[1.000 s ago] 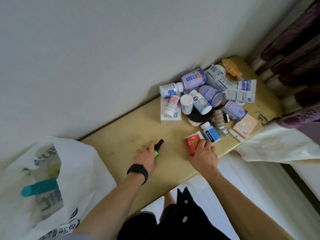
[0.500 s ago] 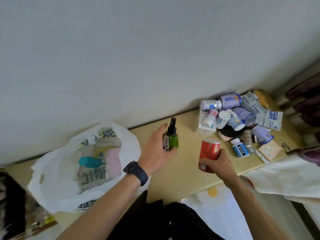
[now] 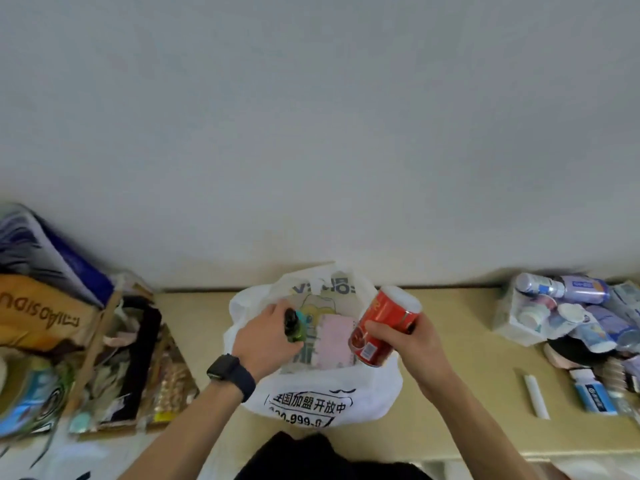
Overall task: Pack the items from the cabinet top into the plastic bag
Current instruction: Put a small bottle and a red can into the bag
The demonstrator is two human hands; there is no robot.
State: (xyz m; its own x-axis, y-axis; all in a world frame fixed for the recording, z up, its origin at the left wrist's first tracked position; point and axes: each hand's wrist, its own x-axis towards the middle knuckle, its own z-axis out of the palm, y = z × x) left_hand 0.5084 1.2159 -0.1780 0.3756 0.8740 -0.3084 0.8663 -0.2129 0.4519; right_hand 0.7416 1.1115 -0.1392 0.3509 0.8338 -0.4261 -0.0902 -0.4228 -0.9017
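We hold both hands over the open mouth of the plastic bag (image 3: 322, 403), which sits midway along the cabinet top (image 3: 467, 368) with its back at the wall edge, so anything we release should drop straight in. Our left hand (image 3: 266, 336) curls its fingers round a green spray bottle (image 3: 294, 327) with a black nozzle, low in the opening. Our right hand (image 3: 412, 344) wraps a red can (image 3: 381, 327) with a pale lid, tilted toward the bag; its smooth, rigid wall suits a full-hand grip. The bag is thin, white, crinkled film printed in black. A pink flat packet (image 3: 334, 341) lies inside. More bottles and sachets (image 3: 581, 317) wait heaped at the right end, with a white stick (image 3: 536, 396) nearer the front edge.
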